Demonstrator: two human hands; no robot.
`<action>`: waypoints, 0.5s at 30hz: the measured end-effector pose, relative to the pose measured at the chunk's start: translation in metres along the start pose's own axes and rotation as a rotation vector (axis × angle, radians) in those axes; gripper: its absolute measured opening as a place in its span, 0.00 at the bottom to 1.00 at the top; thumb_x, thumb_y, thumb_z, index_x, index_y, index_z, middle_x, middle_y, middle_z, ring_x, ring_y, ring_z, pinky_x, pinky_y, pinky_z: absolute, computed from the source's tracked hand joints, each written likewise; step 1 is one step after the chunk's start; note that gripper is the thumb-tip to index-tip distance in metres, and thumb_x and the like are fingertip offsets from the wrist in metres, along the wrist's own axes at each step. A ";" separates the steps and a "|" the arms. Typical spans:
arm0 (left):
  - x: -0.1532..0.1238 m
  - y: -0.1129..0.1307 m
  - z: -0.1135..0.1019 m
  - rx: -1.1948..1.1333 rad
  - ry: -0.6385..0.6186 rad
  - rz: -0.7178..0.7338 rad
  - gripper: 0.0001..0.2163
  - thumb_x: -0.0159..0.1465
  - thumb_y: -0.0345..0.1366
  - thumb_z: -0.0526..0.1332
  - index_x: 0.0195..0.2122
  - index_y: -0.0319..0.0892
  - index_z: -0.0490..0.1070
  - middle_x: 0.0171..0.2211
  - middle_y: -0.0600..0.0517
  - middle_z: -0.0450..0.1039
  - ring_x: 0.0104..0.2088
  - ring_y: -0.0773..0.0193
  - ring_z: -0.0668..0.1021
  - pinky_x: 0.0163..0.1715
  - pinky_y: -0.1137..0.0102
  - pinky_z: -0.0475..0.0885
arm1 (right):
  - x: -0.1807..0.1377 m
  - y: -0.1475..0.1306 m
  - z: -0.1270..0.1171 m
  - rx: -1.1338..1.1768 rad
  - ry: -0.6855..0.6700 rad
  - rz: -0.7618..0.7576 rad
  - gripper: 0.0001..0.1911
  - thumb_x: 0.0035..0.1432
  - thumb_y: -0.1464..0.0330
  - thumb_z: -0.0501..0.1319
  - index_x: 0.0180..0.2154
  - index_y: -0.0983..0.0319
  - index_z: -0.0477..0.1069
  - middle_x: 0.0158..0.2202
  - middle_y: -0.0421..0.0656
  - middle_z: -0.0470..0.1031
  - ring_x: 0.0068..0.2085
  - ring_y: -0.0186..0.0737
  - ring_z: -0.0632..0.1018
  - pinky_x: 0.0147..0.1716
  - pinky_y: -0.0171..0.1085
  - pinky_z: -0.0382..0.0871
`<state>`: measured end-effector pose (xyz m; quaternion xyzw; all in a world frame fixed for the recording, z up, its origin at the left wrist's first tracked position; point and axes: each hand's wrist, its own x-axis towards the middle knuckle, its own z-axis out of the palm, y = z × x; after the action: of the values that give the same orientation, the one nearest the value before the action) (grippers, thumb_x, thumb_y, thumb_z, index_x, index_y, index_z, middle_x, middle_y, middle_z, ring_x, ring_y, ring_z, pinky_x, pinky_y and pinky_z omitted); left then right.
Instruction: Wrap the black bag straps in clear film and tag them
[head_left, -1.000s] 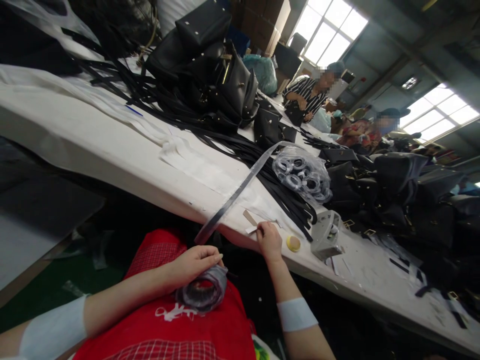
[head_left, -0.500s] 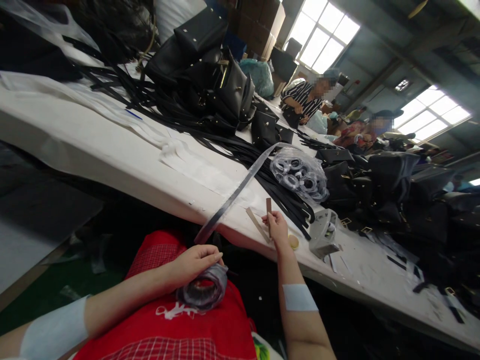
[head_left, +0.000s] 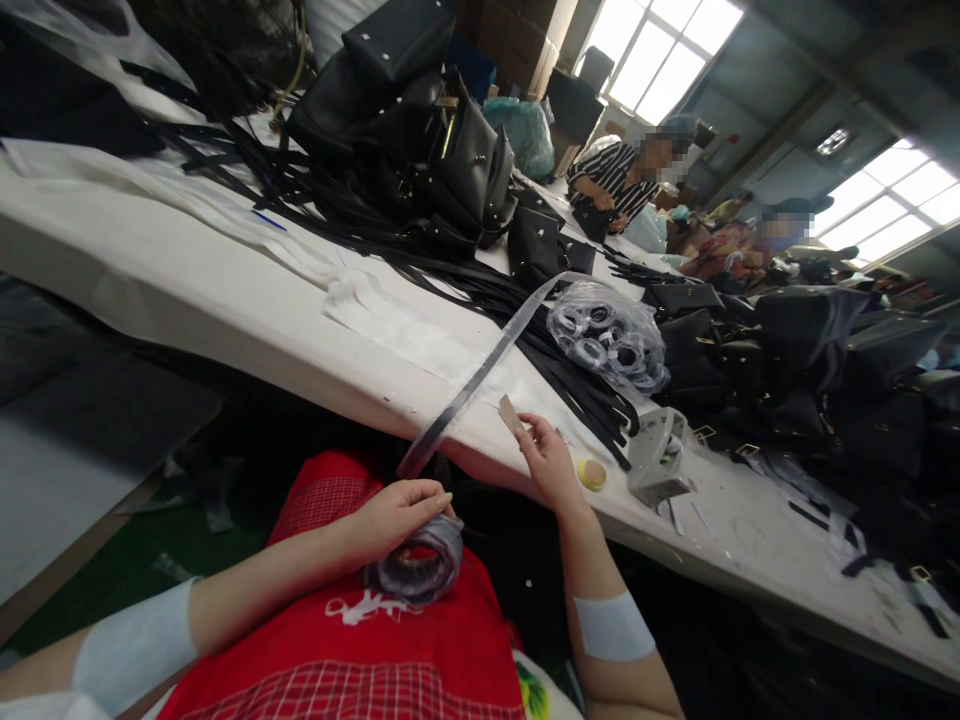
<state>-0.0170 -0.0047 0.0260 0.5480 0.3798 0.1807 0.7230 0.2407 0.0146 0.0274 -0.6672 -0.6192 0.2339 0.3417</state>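
in the head view, the roll point(head_left: 417, 584) of dark, film-wrapped band sits tilted on the red apron point(head_left: 450, 645), over the person's lap. it looks fairly light and pliant, its plastic surface likely slippery, so the wound rim seems the best place to take hold. the flat brown strip point(head_left: 510, 414), just above the table point(head_left: 247, 310) near its front edge, looks thin, light and stiffish, probably easy to crease; a pinch at one end should suit it.

the left hand point(head_left: 409, 512) is closed over the roll's upper rim, thumb along the top, the other fingers partly hidden. the right hand point(head_left: 551, 462) is partly curled, pinching the strip's near end between thumb and fingertips. just beside it lies a small yellow disc point(head_left: 592, 475); a long translucent band point(head_left: 480, 372) crosses the table and hangs over the edge between the hands.
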 end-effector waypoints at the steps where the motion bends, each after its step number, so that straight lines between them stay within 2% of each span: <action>1: 0.000 -0.001 0.000 -0.005 0.003 -0.003 0.25 0.55 0.60 0.59 0.30 0.38 0.73 0.26 0.52 0.73 0.28 0.63 0.72 0.31 0.70 0.68 | 0.001 0.004 0.005 -0.089 0.010 -0.014 0.19 0.61 0.58 0.56 0.50 0.59 0.70 0.30 0.40 0.74 0.29 0.38 0.73 0.30 0.35 0.65; 4: 0.000 -0.003 0.000 -0.017 -0.001 -0.002 0.25 0.56 0.60 0.60 0.31 0.37 0.73 0.26 0.52 0.73 0.27 0.63 0.72 0.30 0.71 0.68 | 0.006 0.020 0.024 -0.298 0.027 -0.053 0.15 0.62 0.60 0.56 0.48 0.57 0.70 0.35 0.42 0.77 0.34 0.41 0.76 0.33 0.36 0.67; 8: 0.000 -0.006 -0.001 -0.016 -0.004 -0.007 0.27 0.56 0.61 0.59 0.31 0.37 0.73 0.26 0.52 0.72 0.27 0.64 0.72 0.29 0.71 0.68 | 0.011 0.035 0.043 -0.414 0.006 -0.106 0.11 0.65 0.65 0.54 0.42 0.56 0.74 0.38 0.43 0.77 0.39 0.42 0.76 0.37 0.37 0.68; 13: 0.000 -0.005 -0.001 -0.019 0.000 -0.008 0.26 0.56 0.60 0.59 0.31 0.37 0.73 0.27 0.50 0.74 0.29 0.62 0.74 0.32 0.70 0.69 | 0.011 0.042 0.048 -0.587 -0.021 -0.328 0.11 0.63 0.63 0.59 0.45 0.57 0.75 0.41 0.49 0.74 0.43 0.47 0.73 0.44 0.41 0.67; 15: 0.000 -0.004 -0.001 -0.006 -0.006 -0.008 0.26 0.56 0.60 0.59 0.31 0.37 0.73 0.27 0.50 0.74 0.29 0.61 0.74 0.32 0.70 0.69 | 0.011 0.044 0.048 -0.584 -0.009 -0.348 0.11 0.65 0.66 0.57 0.45 0.56 0.76 0.39 0.48 0.74 0.42 0.46 0.72 0.44 0.41 0.67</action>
<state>-0.0181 -0.0056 0.0220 0.5448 0.3795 0.1773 0.7265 0.2361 0.0330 -0.0352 -0.6203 -0.7660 -0.0120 0.1683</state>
